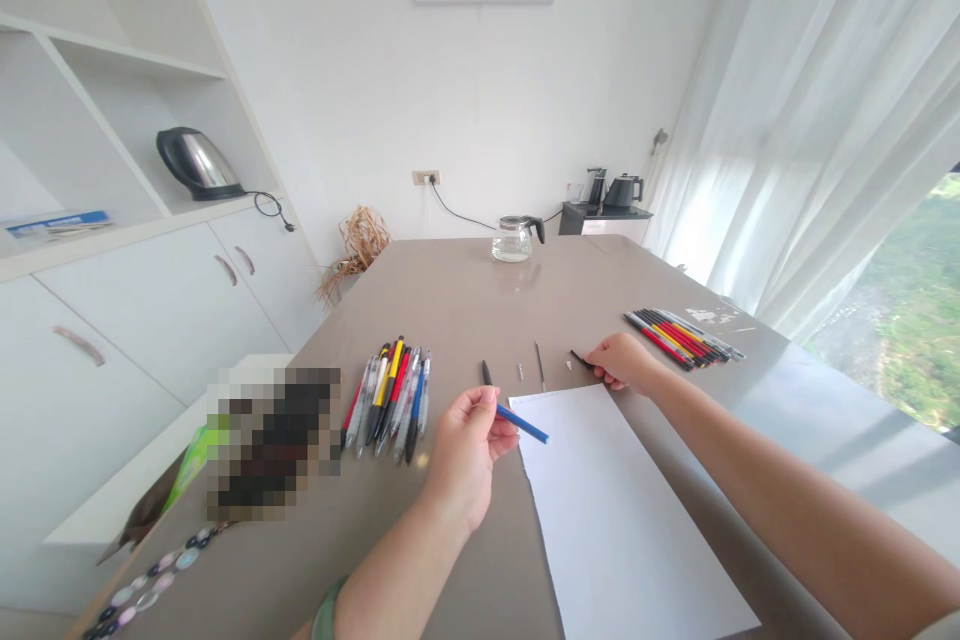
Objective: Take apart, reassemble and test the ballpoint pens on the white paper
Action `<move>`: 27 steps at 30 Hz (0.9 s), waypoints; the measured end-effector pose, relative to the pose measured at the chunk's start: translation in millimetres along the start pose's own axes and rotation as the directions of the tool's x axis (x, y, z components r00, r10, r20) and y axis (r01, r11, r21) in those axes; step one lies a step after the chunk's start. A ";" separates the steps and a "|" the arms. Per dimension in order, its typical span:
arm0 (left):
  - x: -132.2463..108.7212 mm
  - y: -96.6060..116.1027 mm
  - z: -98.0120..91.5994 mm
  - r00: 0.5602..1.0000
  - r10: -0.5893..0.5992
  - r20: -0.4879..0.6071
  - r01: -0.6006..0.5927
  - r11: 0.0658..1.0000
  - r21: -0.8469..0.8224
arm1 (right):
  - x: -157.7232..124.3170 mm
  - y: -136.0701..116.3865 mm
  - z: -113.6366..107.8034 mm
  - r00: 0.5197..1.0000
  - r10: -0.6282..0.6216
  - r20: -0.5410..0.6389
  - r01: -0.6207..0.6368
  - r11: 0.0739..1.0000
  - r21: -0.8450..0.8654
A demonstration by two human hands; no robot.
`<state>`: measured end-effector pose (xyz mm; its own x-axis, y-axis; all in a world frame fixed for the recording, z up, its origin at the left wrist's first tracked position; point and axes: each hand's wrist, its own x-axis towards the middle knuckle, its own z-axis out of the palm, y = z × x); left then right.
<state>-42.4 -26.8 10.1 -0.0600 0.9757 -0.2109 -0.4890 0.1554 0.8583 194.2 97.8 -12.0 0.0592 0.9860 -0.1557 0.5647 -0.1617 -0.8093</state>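
Note:
My left hand point(474, 430) is closed around a pen point(525, 422) with a blue barrel and a black end, held slanting above the near-left edge of a white sheet of paper point(622, 500). By the paper's far right corner, my right hand point(621, 362) pinches a small black pen part point(579, 358) low over the table. Between the hands lie a thin dark pen refill point(540, 365), a tiny spring-like piece point(520, 372) and a small pale tip point(568, 365). Fingers hide part of both held things.
Several mixed pens point(388, 400) lie in a bunch on the left, and several more point(682, 338) lie in a row on the right. A glass pot point(513, 240) stands at the table's far end. A beaded strap point(150, 585) and a pixelated object point(274, 440) lie along the left edge.

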 end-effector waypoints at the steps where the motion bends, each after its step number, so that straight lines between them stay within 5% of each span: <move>1: -0.2 0.2 0.2 1.000 -0.002 -0.001 0.002 1.000 0.000 | -0.7 -0.7 -1.1 1.000 0.019 -0.002 -0.019 1.000 -0.005; 8: 1.1 1.0 -0.1 1.000 0.002 0.009 -0.003 1.000 0.007 | -46.0 -29.9 -2.5 0.996 -0.008 -0.090 0.011 1.000 0.027; 11: 1.9 0.9 -0.3 0.999 0.033 -0.005 -0.033 0.999 0.027 | -87.5 -45.8 11.8 0.977 -0.048 0.210 -0.017 0.955 0.298; 16: -0.6 2.3 2.2 0.980 0.200 0.011 -0.199 0.967 0.161 | -128.9 -48.4 41.2 0.800 -0.020 0.599 -0.382 0.753 0.535; 20: -7.2 5.5 7.7 0.943 0.328 0.055 -0.327 0.884 0.335 | -132.1 -42.7 47.5 0.722 -0.034 0.691 -0.528 0.619 0.582; 27: -12.7 7.1 12.1 0.907 0.410 0.100 -0.406 0.783 0.472 | -134.3 -40.1 45.2 0.706 -0.085 0.703 -0.544 0.570 0.615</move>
<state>-34.6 -36.3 24.5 -0.1680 0.9638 0.2072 0.0524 -0.2011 0.9782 126.4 -29.9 15.8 -0.5849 0.6817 -0.4395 -0.2167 -0.6535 -0.7253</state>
